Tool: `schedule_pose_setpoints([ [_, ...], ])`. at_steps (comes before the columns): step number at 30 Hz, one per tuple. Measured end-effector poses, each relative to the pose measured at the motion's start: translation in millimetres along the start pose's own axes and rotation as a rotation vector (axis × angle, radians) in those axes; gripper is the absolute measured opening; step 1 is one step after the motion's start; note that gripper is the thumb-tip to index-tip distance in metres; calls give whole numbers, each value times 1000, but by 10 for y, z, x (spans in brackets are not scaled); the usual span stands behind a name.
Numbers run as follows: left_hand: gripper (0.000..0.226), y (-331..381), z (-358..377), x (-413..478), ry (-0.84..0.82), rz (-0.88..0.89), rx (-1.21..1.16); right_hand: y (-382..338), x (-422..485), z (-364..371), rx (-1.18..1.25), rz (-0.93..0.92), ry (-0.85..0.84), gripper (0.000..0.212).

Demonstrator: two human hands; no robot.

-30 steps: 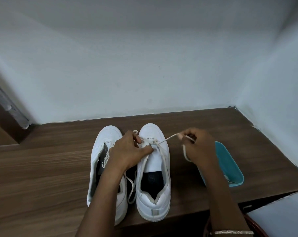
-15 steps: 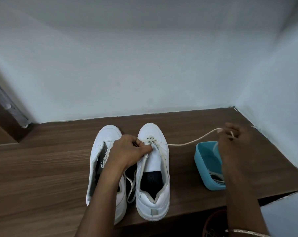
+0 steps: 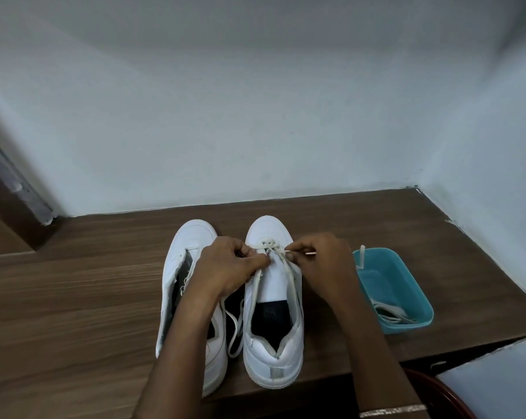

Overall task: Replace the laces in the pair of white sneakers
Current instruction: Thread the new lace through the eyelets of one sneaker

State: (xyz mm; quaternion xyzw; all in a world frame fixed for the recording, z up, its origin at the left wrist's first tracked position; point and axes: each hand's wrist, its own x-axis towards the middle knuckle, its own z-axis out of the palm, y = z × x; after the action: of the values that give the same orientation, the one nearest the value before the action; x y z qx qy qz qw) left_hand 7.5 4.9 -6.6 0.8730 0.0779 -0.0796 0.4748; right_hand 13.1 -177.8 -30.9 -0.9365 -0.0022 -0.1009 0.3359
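Pinching hand: my right hand (image 3: pixel 322 261) has its fingertips closed on the lace (image 3: pixel 273 247) near its stiff tip (image 3: pixel 309 253), which pokes out toward 3 o'clock; knuckles up, the other fingers curled under.
Bracing hand: my left hand (image 3: pixel 225 267) comes in from 7 o'clock, fingers curled and thumb pressed down, clamped on the lace-hole edge of the right shoe (image 3: pixel 274 352).
Forearms: both reach in from 6 o'clock and angle together, so the hands nearly meet above the shoe's tongue.
Right shoe: flat on the table (image 3: pixel 74 297), toe at 12 o'clock, the lace crossed at the holes nearest the toe.
Left shoe (image 3: pixel 192 237): just beside it at 9 o'clock, toe also at 12.
Loose loop (image 3: pixel 234 331): lies between the two shoes, toward the heels.
Tub (image 3: pixel 407 326): teal, at 3 o'clock of the right shoe, spare laces (image 3: pixel 391 316) heaped inside.
Bangle (image 3: pixel 391 410): thin, on my right wrist.
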Motion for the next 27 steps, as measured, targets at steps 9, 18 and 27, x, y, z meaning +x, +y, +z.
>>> schedule_pose_setpoints([
  [9,22,4,1,-5,21,-10,-20,324,15,-392,185,257,269,5],
  [18,18,1,3,1,24,-21,-50,400,-31,-631,328,433,496,10],
  [27,23,8,-4,8,-1,-31,-23,59,-6,-205,58,-39,-13,26],
])
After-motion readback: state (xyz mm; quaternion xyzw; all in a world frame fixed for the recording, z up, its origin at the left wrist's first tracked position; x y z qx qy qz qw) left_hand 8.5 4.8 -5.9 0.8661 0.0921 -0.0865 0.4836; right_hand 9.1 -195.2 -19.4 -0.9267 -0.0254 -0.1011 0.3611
